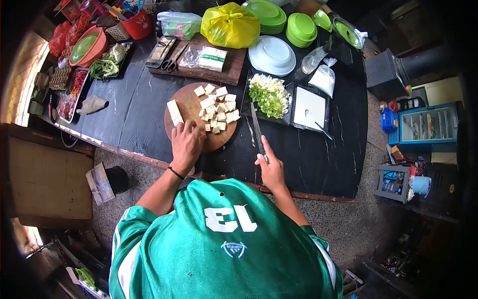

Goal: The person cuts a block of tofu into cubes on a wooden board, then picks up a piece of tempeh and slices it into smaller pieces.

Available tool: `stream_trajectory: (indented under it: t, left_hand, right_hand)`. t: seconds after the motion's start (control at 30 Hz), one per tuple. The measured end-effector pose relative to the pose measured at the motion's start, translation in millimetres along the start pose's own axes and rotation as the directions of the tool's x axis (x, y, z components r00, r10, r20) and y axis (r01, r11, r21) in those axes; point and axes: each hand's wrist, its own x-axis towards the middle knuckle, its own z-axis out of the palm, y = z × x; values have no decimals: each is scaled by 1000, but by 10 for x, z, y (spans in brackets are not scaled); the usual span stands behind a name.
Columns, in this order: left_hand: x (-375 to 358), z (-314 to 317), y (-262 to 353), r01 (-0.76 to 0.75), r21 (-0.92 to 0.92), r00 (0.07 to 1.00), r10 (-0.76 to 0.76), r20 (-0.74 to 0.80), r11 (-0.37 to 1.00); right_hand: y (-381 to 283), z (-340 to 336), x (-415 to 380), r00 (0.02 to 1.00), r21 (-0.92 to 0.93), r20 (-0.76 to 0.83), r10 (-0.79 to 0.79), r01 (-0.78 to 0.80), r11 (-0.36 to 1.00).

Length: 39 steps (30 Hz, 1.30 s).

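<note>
My left hand (186, 144) rests at the near side of a round wooden cutting board (186, 99), its fingers bent and bunched together. Its fingertips meet the near end of a long strip of tofu (175, 112); what lies under them is hidden. A pile of tofu cubes (218, 108) covers the board's right half. In my right hand (271, 169) is a knife (257, 130), its blade pointing away from me over the black table, right of the board. Beyond the blade, a dark tray holds chopped green and white vegetables (269, 95).
A white-filled dark tray (309, 107) with a spoon lies to the right, near a bag of white powder (323, 78). Behind the board, a wooden slab (234, 67) carries scissors (172, 64), a white packet (213, 59) and a yellow bag (230, 25). Green plates (301, 30) are stacked behind.
</note>
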Motion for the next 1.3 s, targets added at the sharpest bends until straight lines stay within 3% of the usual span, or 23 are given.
stream_trajectory:
  t: [0.13,0.2,0.37,0.47,0.5,0.57,0.63,0.7,0.93,1.0,1.03,1.1,1.17,1.23,1.3]
  left_hand:
    - [71,-80,24,51,-48,999,-51,-2,998]
    - [139,-122,1,81,-180,997,-77,30,980]
    - [462,-156,-12,51,-284,998,-57,-13,958]
    - [642,-122,-41,239,-223,945,-279,-173,945]
    - [641,-106,-85,237,-222,944,-278,-175,946]
    - [631,-94,-186,444,-28,839,-427,-337,896]
    - [568,-46,-306,498,33,827,-463,-319,866]
    - [495,-32,-372,571,-22,812,-568,-130,821]
    - [417,-71,-444,474,-141,857,-492,-153,869]
    - [378,-122,-451,560,-456,773,-634,-13,692]
    - [348,-115,-474,560,-452,773,-634,-16,694]
    - [262,-125,-478,484,-815,710,-687,154,318]
    - [176,-174,-398,480,-838,691,-700,179,259]
    - [106,-238,-345,463,-880,717,-628,302,105]
    - [39,-222,-348,488,-868,733,-582,352,89]
  right_hand:
    - [-6,-54,95,999,-3,35,-14,14,1000]
    - [-3,-83,143,999,3,39,-21,21,1000]
    - [31,-113,204,997,15,64,-52,51,999]
    - [74,-129,219,995,36,68,-71,69,997]
    - [70,-153,223,995,36,67,-74,71,997]
    - [55,-208,228,995,-21,102,-5,7,1000]
    - [78,-219,247,994,-20,108,-6,8,1000]
    - [84,-203,258,993,-16,119,2,0,1000]
    - [73,-85,340,986,23,118,-115,113,993]
    - [69,-73,364,983,29,122,-137,135,990]
    - [58,-75,374,980,35,127,-155,151,988]
    - [49,-76,374,976,45,137,-169,165,985]
    - [45,-65,397,967,45,153,-203,198,979]
    - [37,-46,431,961,64,171,-219,211,975]
    - [16,-32,447,956,84,180,-231,219,972]
